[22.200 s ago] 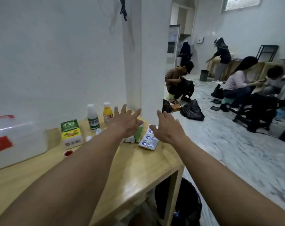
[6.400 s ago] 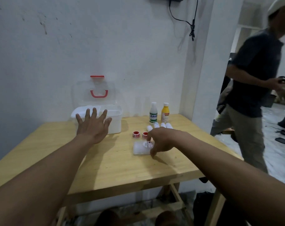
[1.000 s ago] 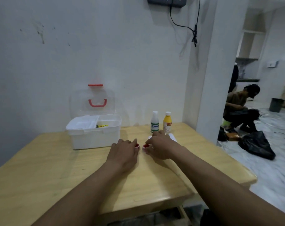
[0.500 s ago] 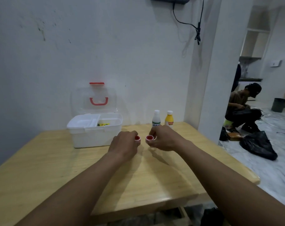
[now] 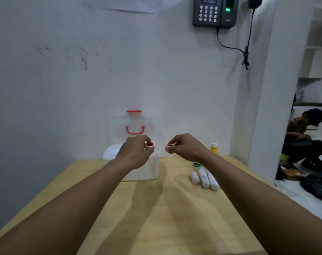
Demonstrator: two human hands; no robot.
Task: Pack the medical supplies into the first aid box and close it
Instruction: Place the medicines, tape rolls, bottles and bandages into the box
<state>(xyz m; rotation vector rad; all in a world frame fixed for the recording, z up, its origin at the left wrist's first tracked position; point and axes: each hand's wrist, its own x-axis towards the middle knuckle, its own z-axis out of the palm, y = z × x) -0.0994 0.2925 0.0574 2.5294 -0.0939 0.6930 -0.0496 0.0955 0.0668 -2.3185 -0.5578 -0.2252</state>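
Fingers point(image 5: 147, 139) pinching round red-cored tape rolls point(image 5: 149, 145)

A pale wooden table point(image 5: 175, 214) is set against a white wall point(image 5: 101, 70), which is marked with dark scuffs at the upper left. High on the wall, right of centre, a dark keypad terminal point(image 5: 214, 11) with a green light is mounted, and a black cable point(image 5: 245, 52) is hung down from beside it. A sheet of white paper point(image 5: 130, 5) is fixed to the wall left of the terminal. At the right a white pillar point(image 5: 278, 89) is seen, and beyond it a pale marbled floor point(image 5: 300, 201). There a crouching person point(image 5: 303, 140) in dark clothes is seen, with a black bag point(image 5: 318, 184) nearer on the floor. The room is dimly and evenly lit.
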